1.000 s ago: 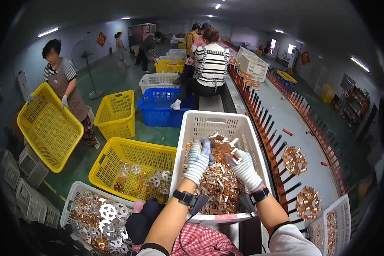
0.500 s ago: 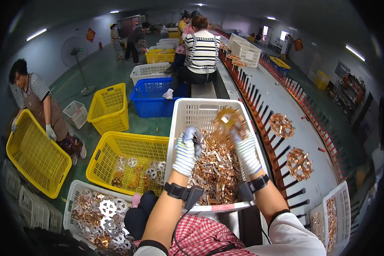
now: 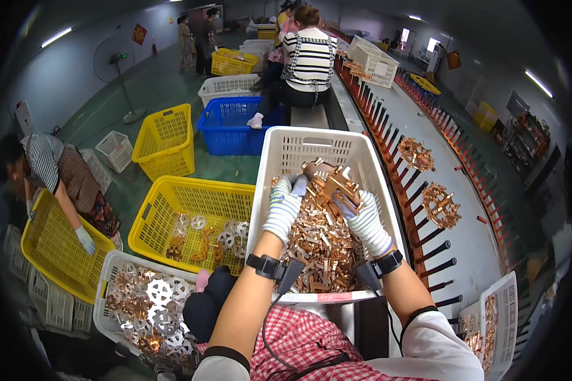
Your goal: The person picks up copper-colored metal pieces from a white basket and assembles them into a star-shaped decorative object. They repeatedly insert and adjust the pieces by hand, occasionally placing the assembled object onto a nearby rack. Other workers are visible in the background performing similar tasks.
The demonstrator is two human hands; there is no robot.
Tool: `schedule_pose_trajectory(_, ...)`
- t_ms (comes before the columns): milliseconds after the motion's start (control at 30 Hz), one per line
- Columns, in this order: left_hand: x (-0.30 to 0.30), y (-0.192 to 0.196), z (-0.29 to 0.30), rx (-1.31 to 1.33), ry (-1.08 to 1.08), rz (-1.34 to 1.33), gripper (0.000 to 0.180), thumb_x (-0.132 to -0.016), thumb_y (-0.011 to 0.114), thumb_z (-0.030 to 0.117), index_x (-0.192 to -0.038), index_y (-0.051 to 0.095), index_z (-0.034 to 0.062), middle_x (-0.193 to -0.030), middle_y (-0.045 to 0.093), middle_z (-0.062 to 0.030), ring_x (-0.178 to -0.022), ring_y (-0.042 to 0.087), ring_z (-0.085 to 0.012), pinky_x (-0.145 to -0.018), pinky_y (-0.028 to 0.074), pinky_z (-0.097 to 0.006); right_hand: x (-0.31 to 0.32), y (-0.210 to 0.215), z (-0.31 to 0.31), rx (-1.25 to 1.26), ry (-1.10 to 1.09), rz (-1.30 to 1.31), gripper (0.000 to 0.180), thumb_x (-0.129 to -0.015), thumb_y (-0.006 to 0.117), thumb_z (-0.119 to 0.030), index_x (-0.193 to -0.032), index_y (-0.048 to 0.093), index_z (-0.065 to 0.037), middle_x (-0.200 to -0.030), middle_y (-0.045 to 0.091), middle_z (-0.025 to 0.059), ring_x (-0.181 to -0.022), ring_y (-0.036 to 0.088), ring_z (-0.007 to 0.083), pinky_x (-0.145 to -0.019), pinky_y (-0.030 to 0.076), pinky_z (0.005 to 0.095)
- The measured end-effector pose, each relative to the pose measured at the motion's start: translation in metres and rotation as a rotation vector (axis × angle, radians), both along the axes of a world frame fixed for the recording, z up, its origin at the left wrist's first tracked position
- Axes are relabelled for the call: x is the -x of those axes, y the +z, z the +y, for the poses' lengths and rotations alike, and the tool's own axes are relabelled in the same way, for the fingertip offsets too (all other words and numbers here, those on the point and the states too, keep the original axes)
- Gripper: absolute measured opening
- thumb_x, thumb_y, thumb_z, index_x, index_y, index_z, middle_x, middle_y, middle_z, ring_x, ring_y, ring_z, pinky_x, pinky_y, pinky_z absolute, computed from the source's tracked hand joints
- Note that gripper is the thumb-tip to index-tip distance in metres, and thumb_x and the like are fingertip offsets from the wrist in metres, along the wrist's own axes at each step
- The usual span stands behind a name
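Note:
Above a white basket (image 3: 388, 190) full of small copper-coloured metal pieces (image 3: 321, 254), my two gloved hands hold a round copper-coloured wheel (image 3: 330, 183) with small pieces set around its rim. My left hand (image 3: 286, 206) is closed at the wheel's left edge, its fingertips partly hidden. Fingers curled, my right hand (image 3: 367, 223) grips the right edge. The wheel is tilted just over the heap. Both gloves are white with thin stripes, and a dark device is strapped to each wrist.
To the left, a yellow basket (image 3: 147, 222) holds a few wheels; a white basket (image 3: 111, 263) is heaped with silver and copper ones. Along the right runs a line of dark pegs (image 3: 435, 259), two carrying assembled wheels (image 3: 441, 206). A co-worker (image 3: 57, 184) bends over another yellow basket (image 3: 57, 254).
The wheel, blurred and raised before, has come lower and tilted between my hands. The co-worker at left has bent down, lowering the yellow basket. My view has shifted slightly.

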State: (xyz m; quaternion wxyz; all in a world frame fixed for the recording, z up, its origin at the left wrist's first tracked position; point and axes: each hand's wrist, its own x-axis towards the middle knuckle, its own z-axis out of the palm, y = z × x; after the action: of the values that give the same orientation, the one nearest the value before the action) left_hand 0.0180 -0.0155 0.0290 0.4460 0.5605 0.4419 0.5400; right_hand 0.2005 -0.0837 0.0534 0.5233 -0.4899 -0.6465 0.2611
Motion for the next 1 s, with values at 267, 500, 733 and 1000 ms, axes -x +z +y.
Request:
schedule_pose_trajectory(267, 0.000, 0.011, 0.000, -0.261, 0.068, -0.021, 0.032, -0.092, 0.059, 0.031, -0.089, 0.063, -0.0008, -0.080, 0.067, -0.0079, -0.065, 0.058, -0.0175, -0.059, 0.046, -0.033, 0.001, 0.026, -0.002, -0.105, 0.010, -0.173, 0.013, -0.084, 0.067, -0.011, -0.094, 0.063, -0.004, -0.083, 0.067, 0.0090, -0.074, 0.063, 0.0177, -0.067, 0.051, 0.0280)
schedule_pose_trajectory(500, -0.014, 0.006, -0.007, -0.013, 0.036, -0.253, 0.033, -0.093, 0.057, 0.032, -0.082, 0.062, 0.0010, -0.060, 0.059, -0.0046, -0.052, 0.057, -0.0156, -0.048, 0.044, -0.028, -0.010, 0.037, -0.008, -0.200, -0.018, -0.247, 0.037, -0.084, 0.066, -0.022, -0.118, 0.063, -0.009, -0.086, 0.068, 0.0146, -0.076, 0.066, 0.0297, -0.068, 0.052, 0.0343)
schedule_pose_trajectory(733, -0.035, -0.002, -0.007, 0.137, -0.139, 0.064, 0.041, -0.093, 0.054, 0.042, -0.097, 0.065, 0.0029, -0.072, 0.063, -0.0048, -0.057, 0.054, -0.0127, -0.049, 0.044, -0.027, -0.036, 0.041, -0.004, -0.151, -0.070, 0.332, 0.027, -0.087, 0.069, -0.024, -0.099, 0.067, 0.000, -0.081, 0.066, -0.0012, -0.073, 0.054, 0.0054, -0.064, 0.046, 0.0248)
schedule_pose_trajectory(1000, -0.057, -0.006, -0.003, -0.014, -0.156, 0.026, 0.036, -0.094, 0.053, 0.037, -0.091, 0.061, 0.0021, -0.067, 0.054, -0.0008, -0.060, 0.048, -0.0110, -0.055, 0.041, -0.028, -0.055, 0.018, 0.007, -0.175, 0.096, 0.023, 0.034, -0.085, 0.066, -0.023, -0.117, 0.063, -0.010, -0.088, 0.069, 0.0117, -0.075, 0.067, 0.0261, -0.067, 0.051, 0.0324)
